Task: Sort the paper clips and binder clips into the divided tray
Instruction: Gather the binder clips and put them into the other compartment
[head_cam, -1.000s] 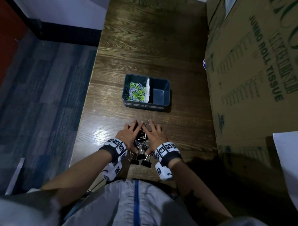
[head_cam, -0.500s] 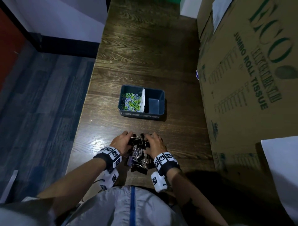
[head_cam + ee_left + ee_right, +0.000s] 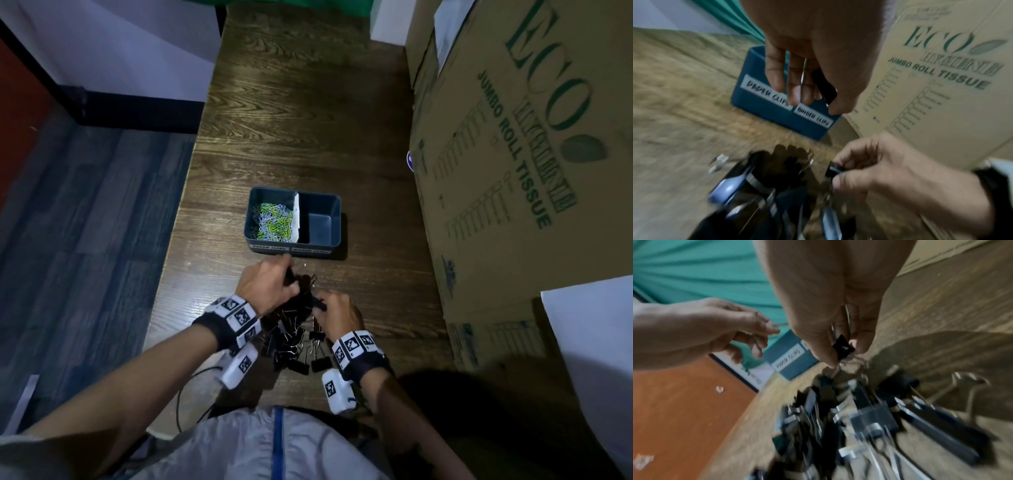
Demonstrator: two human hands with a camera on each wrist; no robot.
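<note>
Risk — both hands' fingers curled round binder clips (image 3: 297,337) (tangled heap, 6 o'clock of tray (image 3: 293,247)) — snagged clips may spill.

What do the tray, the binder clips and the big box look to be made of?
Tray: probably plastic, matte blue, smooth moulded walls. Binder clips: likely metal, black bodies with shiny silver wire handles that glint. Box: brown cardboard, dull, printed in green, with folded flaps.

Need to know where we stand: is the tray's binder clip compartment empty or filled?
Empty: the right compartment shows only bare blue floor.
</note>
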